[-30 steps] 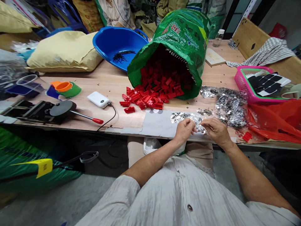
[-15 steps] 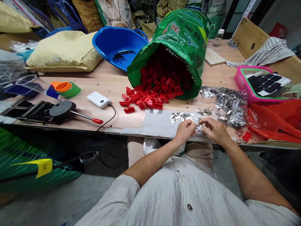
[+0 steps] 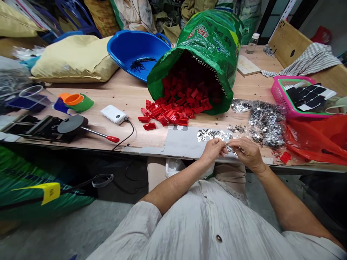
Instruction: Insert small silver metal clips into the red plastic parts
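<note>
Wooden table point(image 3: 124, 95) bears lever device point(image 3: 74, 124) at left of front edge, grey sheet point(image 3: 179, 142) with silvery pieces point(image 3: 210, 135) mid-edge, small red pieces point(image 3: 170, 113) behind, blue basin point(image 3: 121, 48) and green sack point(image 3: 208, 39) toward rear edge, pink basket point(image 3: 280, 95) near right end.

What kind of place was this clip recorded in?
Probably a small workshop for assembling parts by hand: a green sack spills red plastic pieces, small metal parts lie in a heap, and a lever-handled tool sits on the worktable.

A workshop, as the lever device point(image 3: 71, 124), red parts point(image 3: 173, 115) and metal pieces point(image 3: 206, 135) show.
</note>
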### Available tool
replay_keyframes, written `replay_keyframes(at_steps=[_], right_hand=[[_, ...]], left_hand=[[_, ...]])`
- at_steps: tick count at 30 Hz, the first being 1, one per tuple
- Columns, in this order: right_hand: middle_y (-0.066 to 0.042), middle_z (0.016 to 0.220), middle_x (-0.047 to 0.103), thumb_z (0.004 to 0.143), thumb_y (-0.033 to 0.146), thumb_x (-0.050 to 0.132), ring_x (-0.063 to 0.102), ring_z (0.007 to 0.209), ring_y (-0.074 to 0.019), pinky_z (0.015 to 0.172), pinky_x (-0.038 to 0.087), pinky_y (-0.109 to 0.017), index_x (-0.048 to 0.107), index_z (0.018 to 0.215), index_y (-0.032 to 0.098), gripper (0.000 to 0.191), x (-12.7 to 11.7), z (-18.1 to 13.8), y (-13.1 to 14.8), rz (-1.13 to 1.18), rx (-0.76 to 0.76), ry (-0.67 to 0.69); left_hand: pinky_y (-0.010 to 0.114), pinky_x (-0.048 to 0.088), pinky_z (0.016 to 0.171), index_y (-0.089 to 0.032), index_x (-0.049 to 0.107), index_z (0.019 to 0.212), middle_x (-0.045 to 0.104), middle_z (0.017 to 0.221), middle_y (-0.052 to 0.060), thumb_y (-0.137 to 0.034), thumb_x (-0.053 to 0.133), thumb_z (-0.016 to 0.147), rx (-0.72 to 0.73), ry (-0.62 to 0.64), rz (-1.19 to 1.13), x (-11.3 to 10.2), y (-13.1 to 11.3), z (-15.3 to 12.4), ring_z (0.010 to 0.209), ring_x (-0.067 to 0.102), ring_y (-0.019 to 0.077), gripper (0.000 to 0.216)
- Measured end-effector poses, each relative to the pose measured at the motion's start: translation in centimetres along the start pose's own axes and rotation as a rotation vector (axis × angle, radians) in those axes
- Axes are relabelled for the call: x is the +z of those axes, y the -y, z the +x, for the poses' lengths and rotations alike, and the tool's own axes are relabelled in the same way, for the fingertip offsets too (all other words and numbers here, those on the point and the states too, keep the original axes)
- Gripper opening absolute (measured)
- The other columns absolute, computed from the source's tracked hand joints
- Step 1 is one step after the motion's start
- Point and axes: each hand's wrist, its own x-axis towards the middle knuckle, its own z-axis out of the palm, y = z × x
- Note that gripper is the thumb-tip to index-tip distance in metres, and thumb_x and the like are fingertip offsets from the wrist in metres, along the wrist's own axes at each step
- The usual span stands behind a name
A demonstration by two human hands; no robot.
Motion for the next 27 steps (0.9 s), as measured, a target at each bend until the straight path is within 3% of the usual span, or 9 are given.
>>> replay_keyframes(at_steps=[3, 6, 10, 13, 19, 27], right_hand=[[-0.003, 0.095, 0.076, 0.091, 0.014, 0.057, 0.069, 0.086, -0.0179, 0.079, 0.053, -0.034, 0.067, 0.095, 0.025, 0.016, -0.4, -0.5, -0.2, 0.049, -0.026, 0.014], [-0.003, 0.092, 0.075, 0.092, 0.019, 0.058, 0.069, 0.085, -0.0186, 0.079, 0.052, -0.034, 0.068, 0.094, 0.025, 0.012, -0.8, -1.0, -0.7, 0.061, 0.099, -0.007], [-0.004, 0.093, 0.074, 0.092, 0.027, 0.059, 0.068, 0.084, -0.0199, 0.076, 0.051, -0.033, 0.068, 0.098, 0.024, 0.011, -1.1, -2.1, -1.7, -0.055, 0.359, 0.027], [-0.003, 0.094, 0.074, 0.092, 0.028, 0.058, 0.068, 0.083, -0.0204, 0.076, 0.049, -0.033, 0.068, 0.1, 0.023, 0.014, -1.1, -3.0, -2.3, -0.115, 0.439, 0.141], [-0.004, 0.093, 0.074, 0.092, 0.029, 0.054, 0.067, 0.084, -0.0218, 0.075, 0.049, -0.034, 0.069, 0.096, 0.023, 0.017, -0.7, -3.2, -2.8, -0.192, 0.461, 0.157], [-0.007, 0.104, 0.073, 0.091, 0.025, 0.052, 0.066, 0.096, -0.0243, 0.084, 0.051, -0.039, 0.071, 0.105, 0.023, 0.023, 0.5, -2.1, -3.9, -0.248, 0.364, 0.219]], left_hand=[[0.018, 0.026, 0.04, -0.016, 0.051, 0.069, 0.061, 0.056, -0.001, -0.022, 0.049, 0.081, -0.051, -0.015, -0.073, -0.3, -0.4, -0.1, 0.041, 0.052, 0.0063, 0.014], [0.018, 0.029, 0.043, -0.017, 0.052, 0.07, 0.062, 0.059, -0.001, -0.023, 0.048, 0.082, 0.004, -0.026, 0.009, -0.7, -0.5, 0.1, 0.043, 0.052, 0.0065, 0.015], [0.021, 0.041, 0.057, -0.018, 0.055, 0.067, 0.064, 0.061, -0.001, -0.027, 0.05, 0.084, 0.17, -0.017, 0.482, -1.4, -0.4, 0.1, 0.052, 0.055, 0.0098, 0.02], [0.025, 0.044, 0.067, -0.019, 0.063, 0.072, 0.07, 0.072, 0.001, -0.032, 0.051, 0.086, 0.261, 0.006, 0.914, -1.4, -0.3, -0.3, 0.071, 0.063, 0.0162, 0.022], [0.031, 0.048, 0.073, -0.023, 0.07, 0.087, 0.074, 0.087, 0.007, -0.033, 0.047, 0.089, 0.259, 0.11, 1.319, 0.1, -0.2, -1.0, 0.087, 0.068, 0.0256, 0.026], [0.036, 0.049, 0.075, -0.02, 0.067, 0.077, 0.069, 0.078, 0.011, -0.031, 0.053, 0.087, 0.279, 0.056, 1.331, 0.9, 0.1, -0.2, 0.084, 0.068, 0.0302, 0.019]])
